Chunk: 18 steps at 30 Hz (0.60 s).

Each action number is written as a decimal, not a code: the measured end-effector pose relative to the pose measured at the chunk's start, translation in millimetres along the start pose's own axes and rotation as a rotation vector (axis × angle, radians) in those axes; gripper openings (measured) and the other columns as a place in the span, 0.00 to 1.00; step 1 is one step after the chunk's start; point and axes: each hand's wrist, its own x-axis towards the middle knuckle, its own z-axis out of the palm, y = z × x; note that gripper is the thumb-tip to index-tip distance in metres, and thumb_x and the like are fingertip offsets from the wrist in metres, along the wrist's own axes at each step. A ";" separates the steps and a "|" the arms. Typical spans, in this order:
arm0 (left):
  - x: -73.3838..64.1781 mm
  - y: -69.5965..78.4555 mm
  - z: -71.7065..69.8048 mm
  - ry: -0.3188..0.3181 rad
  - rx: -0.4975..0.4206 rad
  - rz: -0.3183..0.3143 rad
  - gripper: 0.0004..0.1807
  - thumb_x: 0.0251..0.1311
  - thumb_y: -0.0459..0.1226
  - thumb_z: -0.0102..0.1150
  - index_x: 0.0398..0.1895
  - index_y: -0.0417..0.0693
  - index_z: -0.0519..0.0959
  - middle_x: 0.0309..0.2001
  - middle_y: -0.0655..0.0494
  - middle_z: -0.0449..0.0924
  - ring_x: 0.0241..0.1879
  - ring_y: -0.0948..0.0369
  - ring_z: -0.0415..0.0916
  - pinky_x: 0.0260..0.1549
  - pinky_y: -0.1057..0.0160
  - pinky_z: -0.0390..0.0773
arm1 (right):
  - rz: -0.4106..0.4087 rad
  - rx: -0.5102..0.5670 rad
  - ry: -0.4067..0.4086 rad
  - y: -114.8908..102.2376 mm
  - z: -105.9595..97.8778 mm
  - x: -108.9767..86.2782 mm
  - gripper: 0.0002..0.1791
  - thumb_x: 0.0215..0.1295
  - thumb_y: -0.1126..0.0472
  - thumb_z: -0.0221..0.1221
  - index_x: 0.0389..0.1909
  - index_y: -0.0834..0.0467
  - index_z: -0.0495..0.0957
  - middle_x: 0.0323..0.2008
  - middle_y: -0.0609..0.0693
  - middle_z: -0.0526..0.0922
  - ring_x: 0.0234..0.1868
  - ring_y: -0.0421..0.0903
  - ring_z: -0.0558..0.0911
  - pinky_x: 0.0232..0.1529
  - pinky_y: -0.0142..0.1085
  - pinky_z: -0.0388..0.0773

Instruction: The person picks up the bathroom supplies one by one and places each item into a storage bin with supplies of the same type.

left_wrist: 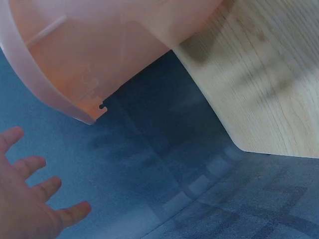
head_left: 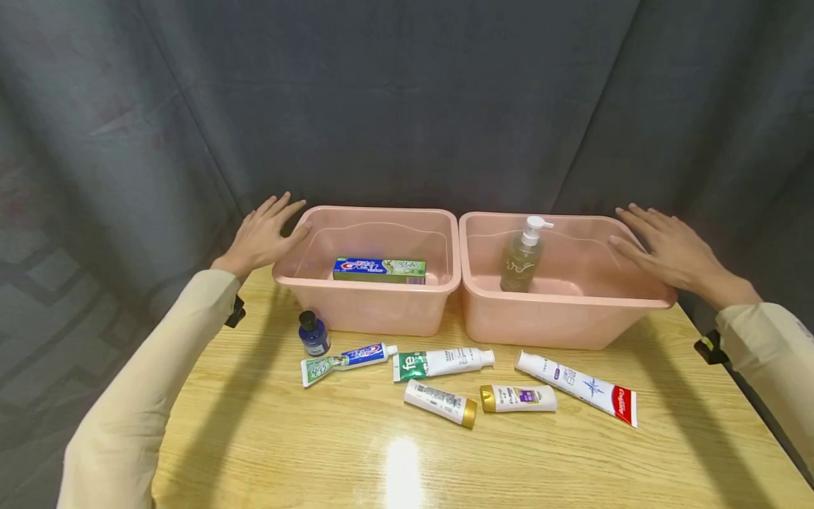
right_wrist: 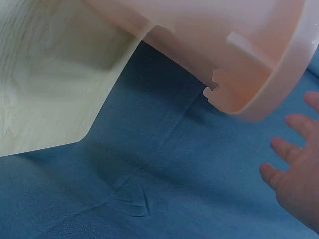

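My left hand (head_left: 262,237) is at the outer end of the left pink bin (head_left: 369,309), fingers spread and thumb by the rim. At the far end of the right pink bin (head_left: 559,324), my right hand (head_left: 674,253) hovers with its fingers extended over the rim. Neither hand grips anything. A Crest toothpaste box (head_left: 379,270) lies in the left bin. Inside the right bin a pump bottle (head_left: 523,258) with a white top leans slightly. In the left wrist view, the spread fingers (left_wrist: 47,188) show beside the bin's underside.
In front of the bins lie a Crest tube (head_left: 348,362), a green-and-white tube (head_left: 443,363), a red-ended Colgate tube (head_left: 579,385) and two gold-capped white tubes (head_left: 440,403). A small blue bottle (head_left: 314,334) stands by the left bin. Dark curtain (head_left: 381,99) hangs behind the table (head_left: 305,452).
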 end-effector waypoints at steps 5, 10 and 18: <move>-1.3 1.1 -1.0 -0.014 -0.005 -0.014 0.46 0.65 0.69 0.35 0.78 0.52 0.54 0.79 0.45 0.40 0.76 0.42 0.34 0.67 0.32 0.35 | -0.003 0.007 -0.013 0.8 0.5 -0.3 0.43 0.73 0.37 0.44 0.78 0.59 0.46 0.76 0.68 0.44 0.74 0.70 0.41 0.71 0.60 0.31; -2.5 1.4 -1.5 -0.015 -0.010 -0.013 0.46 0.65 0.69 0.35 0.78 0.52 0.54 0.79 0.45 0.40 0.76 0.41 0.35 0.67 0.31 0.36 | 0.001 0.021 -0.032 2.2 1.5 -1.2 0.44 0.72 0.37 0.46 0.79 0.58 0.46 0.76 0.67 0.44 0.75 0.69 0.41 0.70 0.65 0.34; -4.4 2.1 -3.0 -0.013 -0.028 -0.003 0.45 0.66 0.68 0.36 0.78 0.52 0.54 0.79 0.45 0.40 0.76 0.41 0.35 0.67 0.32 0.37 | 0.006 0.032 -0.052 3.4 2.9 -2.9 0.43 0.71 0.37 0.46 0.78 0.56 0.47 0.76 0.67 0.45 0.74 0.71 0.43 0.66 0.71 0.37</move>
